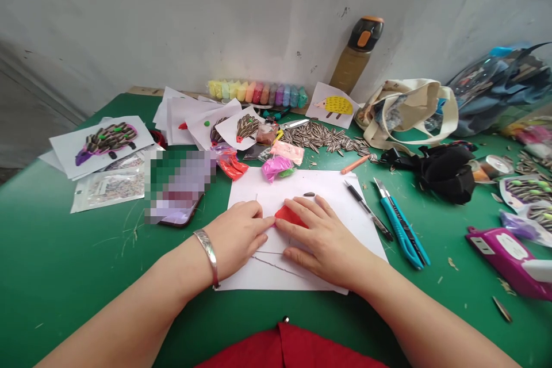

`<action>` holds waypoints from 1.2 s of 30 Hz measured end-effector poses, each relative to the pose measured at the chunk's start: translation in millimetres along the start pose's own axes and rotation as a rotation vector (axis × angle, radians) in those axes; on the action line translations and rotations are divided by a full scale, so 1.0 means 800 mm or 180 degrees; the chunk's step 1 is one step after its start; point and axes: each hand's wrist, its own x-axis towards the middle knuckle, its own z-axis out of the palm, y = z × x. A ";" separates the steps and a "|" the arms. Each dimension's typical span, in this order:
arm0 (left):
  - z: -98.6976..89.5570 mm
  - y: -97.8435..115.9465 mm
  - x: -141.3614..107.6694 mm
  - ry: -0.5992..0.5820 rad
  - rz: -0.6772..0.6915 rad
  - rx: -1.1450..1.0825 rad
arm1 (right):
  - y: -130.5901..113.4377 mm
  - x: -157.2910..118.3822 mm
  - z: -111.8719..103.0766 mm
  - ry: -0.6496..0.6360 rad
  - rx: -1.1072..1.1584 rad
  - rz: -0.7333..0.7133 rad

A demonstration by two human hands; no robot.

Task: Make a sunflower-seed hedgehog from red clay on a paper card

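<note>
A flat red patch of modelling clay (288,215) lies on the white paper (259,185), partly covered by my right hand. My right hand (317,236) is open, its fingers spread and resting on the clay and the paper. My left hand (241,236), with a silver bangle at the wrist, is curled, and one fingertip touches the clay's left edge. Whatever its folded fingers may hold is hidden. Drawn lines show on the paper below the hands. A single sunflower seed (309,194) lies just above my right fingers.
Beyond the paper are clay packets (277,168), a seed pile (319,137) and seed-hedgehog pictures (112,141). A phone (183,187) lies left; a pen (368,211), utility knife (401,227) and magenta device (509,259) lie right. A bottle (356,54) and cloth bag (409,109) stand behind.
</note>
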 end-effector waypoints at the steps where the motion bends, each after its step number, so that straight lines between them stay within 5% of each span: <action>1: 0.000 0.000 0.000 0.0006 -0.0003 0.0005 | 0.000 0.000 0.000 0.0013 -0.0004 -0.0007; 10: 0.008 -0.010 0.004 0.0287 0.0140 -0.0082 | -0.006 0.003 0.000 0.0062 0.0002 0.0045; 36: -0.002 -0.004 0.000 0.0214 0.0161 0.0000 | -0.004 0.003 0.006 0.0109 -0.0118 0.0117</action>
